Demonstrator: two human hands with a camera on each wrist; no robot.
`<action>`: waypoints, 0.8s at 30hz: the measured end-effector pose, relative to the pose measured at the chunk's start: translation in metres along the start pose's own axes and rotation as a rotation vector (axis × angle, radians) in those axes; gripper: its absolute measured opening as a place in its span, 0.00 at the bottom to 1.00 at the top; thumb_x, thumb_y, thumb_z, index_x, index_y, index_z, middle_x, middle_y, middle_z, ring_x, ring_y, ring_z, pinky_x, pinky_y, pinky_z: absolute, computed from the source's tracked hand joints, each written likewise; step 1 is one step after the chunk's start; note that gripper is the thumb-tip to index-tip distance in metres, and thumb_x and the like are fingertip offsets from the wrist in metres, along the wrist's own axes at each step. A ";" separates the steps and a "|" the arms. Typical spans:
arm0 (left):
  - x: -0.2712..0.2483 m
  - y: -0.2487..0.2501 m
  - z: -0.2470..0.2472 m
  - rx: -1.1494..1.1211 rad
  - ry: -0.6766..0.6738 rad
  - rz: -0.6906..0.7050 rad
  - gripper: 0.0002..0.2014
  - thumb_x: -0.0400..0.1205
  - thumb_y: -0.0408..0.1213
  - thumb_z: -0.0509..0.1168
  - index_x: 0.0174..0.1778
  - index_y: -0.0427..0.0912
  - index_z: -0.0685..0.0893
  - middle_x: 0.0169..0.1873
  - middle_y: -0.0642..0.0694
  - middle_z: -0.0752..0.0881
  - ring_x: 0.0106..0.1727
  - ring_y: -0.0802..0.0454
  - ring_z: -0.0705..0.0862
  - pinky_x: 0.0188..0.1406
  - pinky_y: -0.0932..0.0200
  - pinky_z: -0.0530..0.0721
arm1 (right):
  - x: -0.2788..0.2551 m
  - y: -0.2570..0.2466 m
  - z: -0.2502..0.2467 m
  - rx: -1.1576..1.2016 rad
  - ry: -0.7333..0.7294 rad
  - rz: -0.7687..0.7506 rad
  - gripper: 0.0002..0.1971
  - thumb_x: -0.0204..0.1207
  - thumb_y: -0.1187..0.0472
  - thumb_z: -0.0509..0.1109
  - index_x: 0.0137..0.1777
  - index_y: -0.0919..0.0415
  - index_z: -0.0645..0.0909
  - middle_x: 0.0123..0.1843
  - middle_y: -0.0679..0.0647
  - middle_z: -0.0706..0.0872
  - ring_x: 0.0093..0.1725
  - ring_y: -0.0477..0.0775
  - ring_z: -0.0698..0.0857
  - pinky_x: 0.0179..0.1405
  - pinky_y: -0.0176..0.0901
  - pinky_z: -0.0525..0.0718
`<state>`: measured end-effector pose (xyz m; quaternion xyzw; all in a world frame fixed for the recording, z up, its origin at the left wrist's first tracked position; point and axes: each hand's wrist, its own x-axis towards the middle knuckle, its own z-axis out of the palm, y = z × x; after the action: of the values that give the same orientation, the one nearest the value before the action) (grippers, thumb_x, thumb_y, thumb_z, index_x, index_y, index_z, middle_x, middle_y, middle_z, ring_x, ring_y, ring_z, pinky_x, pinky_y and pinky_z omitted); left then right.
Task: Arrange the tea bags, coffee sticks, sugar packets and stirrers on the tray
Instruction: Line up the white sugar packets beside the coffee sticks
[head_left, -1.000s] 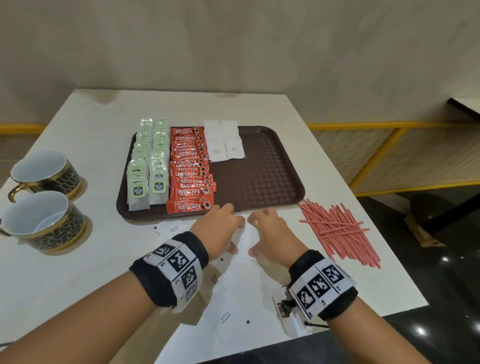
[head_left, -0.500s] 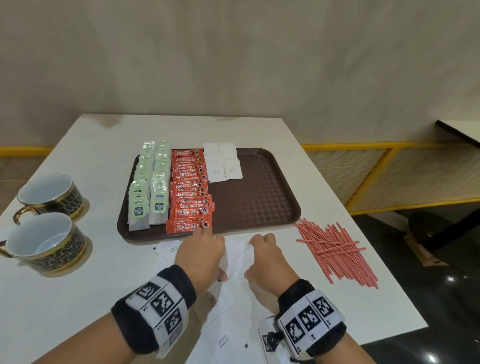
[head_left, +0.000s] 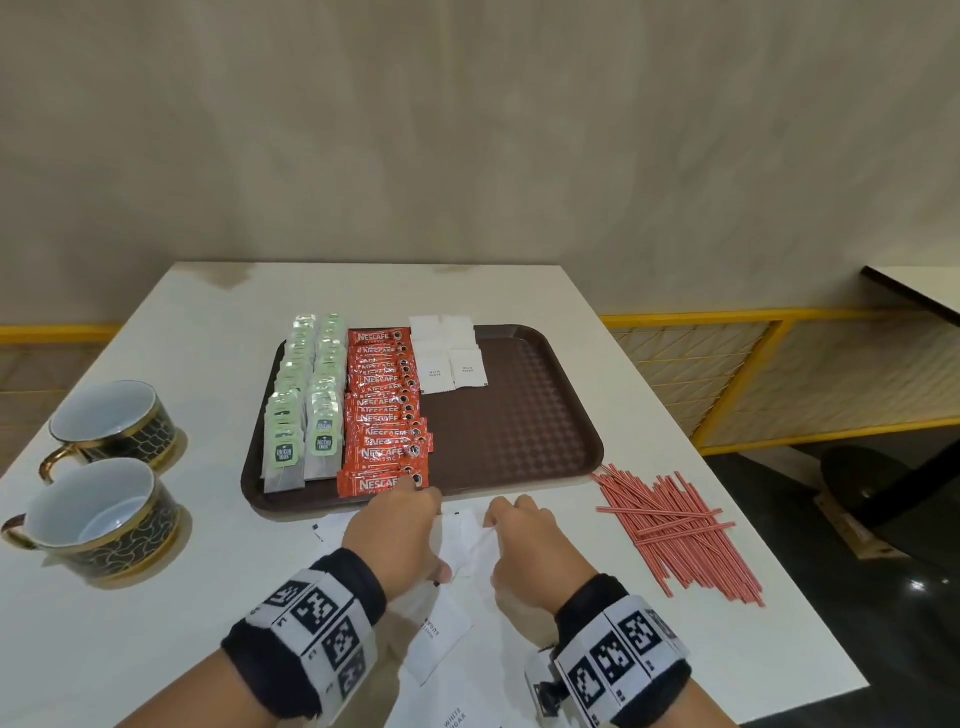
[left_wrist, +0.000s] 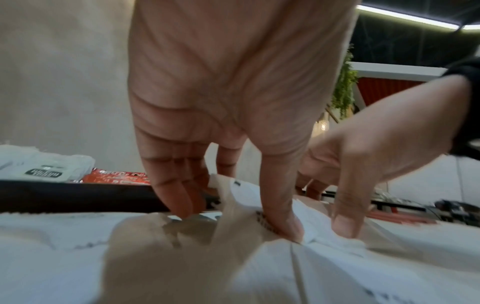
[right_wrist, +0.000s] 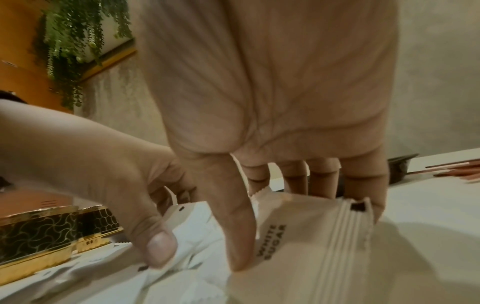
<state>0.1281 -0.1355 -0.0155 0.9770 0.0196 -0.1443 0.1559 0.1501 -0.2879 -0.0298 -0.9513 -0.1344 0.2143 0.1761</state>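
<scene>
A brown tray (head_left: 519, 431) holds two rows of green tea bags (head_left: 306, 410), a row of red coffee sticks (head_left: 387, 415) and a few white sugar packets (head_left: 449, 358) at its far side. Loose sugar packets (head_left: 439, 631) lie on the table in front of the tray. My left hand (head_left: 400, 530) pinches one of these sugar packets (left_wrist: 233, 197) between thumb and fingers. Beside it my right hand (head_left: 524, 540) grips another sugar packet (right_wrist: 306, 230), thumb in front, fingers behind. Red stirrers (head_left: 675, 530) lie in a heap on the table to the right.
Two dark, gold-rimmed cups (head_left: 98, 514) stand at the table's left side. The table's near edge runs just behind my wrists and its right edge (head_left: 779, 561) lies close past the stirrers. A yellow railing (head_left: 779, 374) stands to the right.
Both hands have stayed on the packet pile in front of the tray. The left hand slid slightly left along the tray's front rim. The head view has tilted upward.
</scene>
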 end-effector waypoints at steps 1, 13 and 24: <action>0.000 -0.001 -0.002 -0.041 0.003 0.003 0.26 0.69 0.51 0.78 0.59 0.47 0.79 0.54 0.50 0.80 0.53 0.49 0.80 0.52 0.56 0.82 | 0.000 0.000 0.000 0.003 0.027 -0.012 0.22 0.75 0.74 0.62 0.68 0.58 0.72 0.65 0.55 0.71 0.64 0.59 0.72 0.58 0.43 0.76; -0.002 -0.019 -0.030 -0.777 0.096 -0.036 0.09 0.73 0.36 0.76 0.38 0.41 0.80 0.36 0.46 0.86 0.36 0.50 0.85 0.38 0.59 0.80 | -0.007 0.023 -0.029 0.307 0.185 -0.046 0.16 0.80 0.72 0.63 0.63 0.56 0.75 0.52 0.50 0.83 0.48 0.48 0.81 0.37 0.25 0.74; -0.009 -0.003 -0.052 -1.644 -0.186 -0.092 0.18 0.85 0.24 0.56 0.69 0.44 0.75 0.61 0.32 0.86 0.55 0.36 0.87 0.49 0.42 0.87 | -0.021 -0.019 -0.078 1.053 0.068 -0.181 0.16 0.78 0.77 0.64 0.60 0.60 0.80 0.54 0.60 0.89 0.49 0.56 0.89 0.46 0.52 0.86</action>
<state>0.1333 -0.1163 0.0336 0.5335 0.1456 -0.1703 0.8156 0.1636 -0.2995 0.0509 -0.7255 -0.0842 0.2057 0.6514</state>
